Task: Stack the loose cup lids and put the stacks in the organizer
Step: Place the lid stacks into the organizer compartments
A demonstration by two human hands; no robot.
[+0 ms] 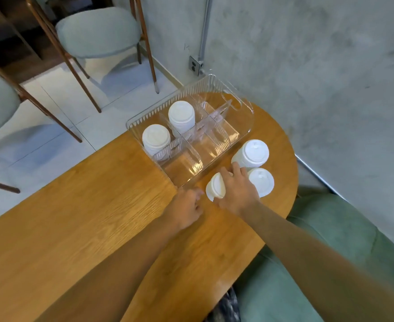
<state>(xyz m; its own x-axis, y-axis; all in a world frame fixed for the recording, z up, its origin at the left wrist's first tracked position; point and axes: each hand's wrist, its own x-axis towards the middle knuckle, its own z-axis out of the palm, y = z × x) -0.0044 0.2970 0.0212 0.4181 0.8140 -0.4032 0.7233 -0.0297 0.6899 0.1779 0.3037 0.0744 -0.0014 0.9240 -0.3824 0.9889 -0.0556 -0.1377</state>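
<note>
The job looks roughly half done: a near stack (156, 140) and a far stack (181, 117) already stand in adjoining compartments of the organizer (252, 113), well beyond the fingers, and its other compartments look bare. The right hand (236, 189) curls thumb and fingers round the tilted lids (215, 188). A tall stack (251, 152) stands just past its fingertips and a short stack (262, 182) beside its knuckles, while the left hand (186, 208) rests nearby, loosely curled, holding nothing.

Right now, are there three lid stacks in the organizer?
No, only a near stack and a far stack stand in the organizer; other lids are outside it.
</note>
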